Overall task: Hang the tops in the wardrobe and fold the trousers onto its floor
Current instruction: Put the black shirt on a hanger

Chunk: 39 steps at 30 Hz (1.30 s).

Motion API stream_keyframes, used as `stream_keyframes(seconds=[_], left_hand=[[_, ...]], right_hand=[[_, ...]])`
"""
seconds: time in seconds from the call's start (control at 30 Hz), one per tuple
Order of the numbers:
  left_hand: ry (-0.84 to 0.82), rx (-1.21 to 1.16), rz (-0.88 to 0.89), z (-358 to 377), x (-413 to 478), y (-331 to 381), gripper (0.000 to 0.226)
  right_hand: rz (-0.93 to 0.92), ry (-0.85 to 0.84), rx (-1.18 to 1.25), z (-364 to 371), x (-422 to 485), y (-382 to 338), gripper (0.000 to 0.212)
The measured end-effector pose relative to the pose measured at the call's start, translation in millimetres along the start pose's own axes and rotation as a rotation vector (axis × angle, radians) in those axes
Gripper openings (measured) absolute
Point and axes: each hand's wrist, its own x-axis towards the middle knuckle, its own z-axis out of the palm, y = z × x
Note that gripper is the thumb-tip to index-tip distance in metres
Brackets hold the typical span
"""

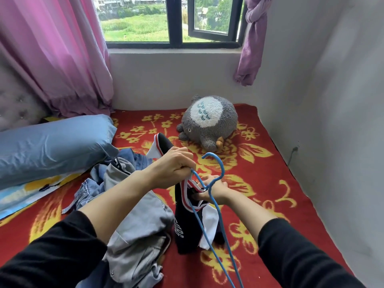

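Black sleeves [52, 256] on both arms, cuffs mid-forearm, left hand [174, 165] and right hand [216, 191] bare

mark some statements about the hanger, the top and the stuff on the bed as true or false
The left hand grips the black top by its striped trim. True.
The hanger is red. False: it is blue.
The grey plush toy lies on the red blanket. True.
The pillow is pink. False: it is blue.
The window is fully shut. False: one pane stands open.
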Motion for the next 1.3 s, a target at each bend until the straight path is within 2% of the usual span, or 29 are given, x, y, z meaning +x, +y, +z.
stream_keyframes(seconds=[0.13,0.23,0.33,0.43,0.53,0.63,0.77,0.87,0.97,1.07,1.17,1.23,1.3], left_hand=[[0.064,0.001,-0.062,-12,-9,-5,0.017],[0.127,-0.011,-0.277,-21,-26,-32,0.016],[0.21,0.008,-0.48,-23,-50,-63,0.03],[0.178,0.053,-0.595,-11,-64,-75,0.02],[0.157,0.099,-0.664,2,-69,-80,0.023],[0.176,0.128,-0.688,8,-73,-84,0.025],[0.224,0.152,-0.663,18,-66,-74,0.019],[0.238,0.131,-0.634,23,-59,-60,0.018],[0.253,0.093,-0.62,27,-53,-49,0.024],[0.332,0.032,-0.663,26,-47,-41,0.036],[0.391,-0.013,-0.712,17,-45,-36,0.023],[0.439,-0.048,-0.731,5,-45,-35,0.021],[0.494,-0.071,-0.725,-10,-45,-33,0.021]], right_hand=[[0.139,0.053,-0.089,7,-4,16,0.024],[0.238,0.128,-0.189,-1,-15,49,0.005],[0.323,0.231,-0.098,-9,-32,88,0.002],[0.38,0.295,0.121,-10,-44,103,0.016],[0.484,0.388,0.262,-13,-51,108,0.005],[0.569,0.447,0.299,-22,-55,112,0.011],[0.588,0.499,0.258,-26,-54,108,0.017],[0.544,0.549,0.362,-36,-48,93,0.013],[0.398,0.572,0.464,-51,-40,59,0.008],[0.178,0.504,0.601,-57,-34,20,0.008],[0.016,0.402,0.844,-66,-33,-8,0.013],[-0.079,0.376,0.807,-76,-33,-20,0.028],[-0.123,0.429,0.474,-82,-29,-26,0.031]])
